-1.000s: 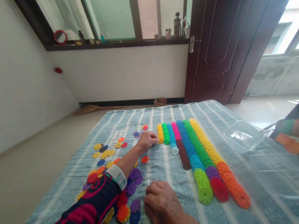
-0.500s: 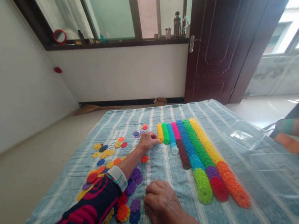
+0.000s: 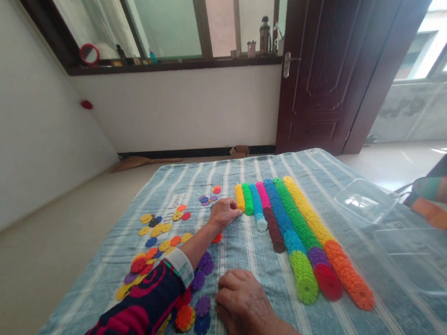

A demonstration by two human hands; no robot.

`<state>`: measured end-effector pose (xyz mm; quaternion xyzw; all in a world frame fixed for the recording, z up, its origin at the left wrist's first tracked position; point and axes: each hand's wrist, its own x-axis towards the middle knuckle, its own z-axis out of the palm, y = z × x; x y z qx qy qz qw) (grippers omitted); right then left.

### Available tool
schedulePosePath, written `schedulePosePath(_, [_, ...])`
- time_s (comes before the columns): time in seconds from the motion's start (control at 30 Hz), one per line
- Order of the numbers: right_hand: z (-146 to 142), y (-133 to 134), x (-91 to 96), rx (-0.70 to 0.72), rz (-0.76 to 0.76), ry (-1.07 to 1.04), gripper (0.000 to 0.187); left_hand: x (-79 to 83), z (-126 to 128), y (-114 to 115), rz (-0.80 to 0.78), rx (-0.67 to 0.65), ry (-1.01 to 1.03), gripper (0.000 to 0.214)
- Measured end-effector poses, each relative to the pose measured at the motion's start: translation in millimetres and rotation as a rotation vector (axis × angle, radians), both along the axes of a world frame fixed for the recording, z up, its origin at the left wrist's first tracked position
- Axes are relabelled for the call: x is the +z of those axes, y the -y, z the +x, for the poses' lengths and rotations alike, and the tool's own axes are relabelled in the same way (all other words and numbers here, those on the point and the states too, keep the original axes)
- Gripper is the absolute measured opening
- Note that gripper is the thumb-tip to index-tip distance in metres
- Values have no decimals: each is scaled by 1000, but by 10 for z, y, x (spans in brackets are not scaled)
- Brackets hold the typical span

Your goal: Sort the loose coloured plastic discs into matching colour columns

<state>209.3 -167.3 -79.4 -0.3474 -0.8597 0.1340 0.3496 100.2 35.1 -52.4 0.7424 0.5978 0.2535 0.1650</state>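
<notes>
My left hand (image 3: 224,212) reaches across the blue striped cloth (image 3: 253,257), fingers curled, its tips against the near end of a short yellow stack of plastic discs (image 3: 239,197); whether it holds a disc is hidden. My right hand (image 3: 243,308) rests knuckles-up on the cloth in front of me, fingers bent under, beside loose purple and orange discs (image 3: 194,315). Rows of stacked discs lie side by side: green (image 3: 248,199), blue and pink (image 3: 259,204), then longer rows (image 3: 300,235) ending in green, red and orange.
Loose yellow, orange and purple discs (image 3: 155,229) are scattered over the cloth's left side. Clear plastic containers (image 3: 365,201) sit at the right. A dark wooden door (image 3: 324,66) and a window sill with bottles (image 3: 265,35) stand behind.
My left hand has slid slightly nearer and rightward along the yellow stack's end, now covering part of the orange disc beneath the wrist. My right hand has stayed put.
</notes>
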Motion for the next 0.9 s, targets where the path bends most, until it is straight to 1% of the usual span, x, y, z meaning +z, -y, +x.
schedulePosePath(0.23, [-2,9,-8,-3,-19,-5,15,16,17,8,-7,0,14,11])
schedulePosePath(0.33, [0,12,-9,2,-23,-13,15,46,-43,-10,-5,-10,53,11])
schedulePosePath(0.43, [5,17,-6,4,-24,-22,15,141,-221,-20,8,-18,93,13])
schedulePosePath(0.57, [8,24,4,3,-16,-36,16,354,-624,36,-13,8,74,14])
schedulePosePath(0.63, [8,26,3,7,-14,-36,16,460,-834,105,-67,3,28,14])
schedulePosePath(0.7, [8,28,-5,5,-14,-31,16,543,-1003,199,-159,-23,-21,15])
schedulePosePath(0.8, [9,30,-20,8,-21,-32,16,607,-1133,376,-311,-99,-70,13])
schedulePosePath(0.9, [11,34,-25,23,-32,-42,17,596,-1128,557,-391,-157,-97,12])
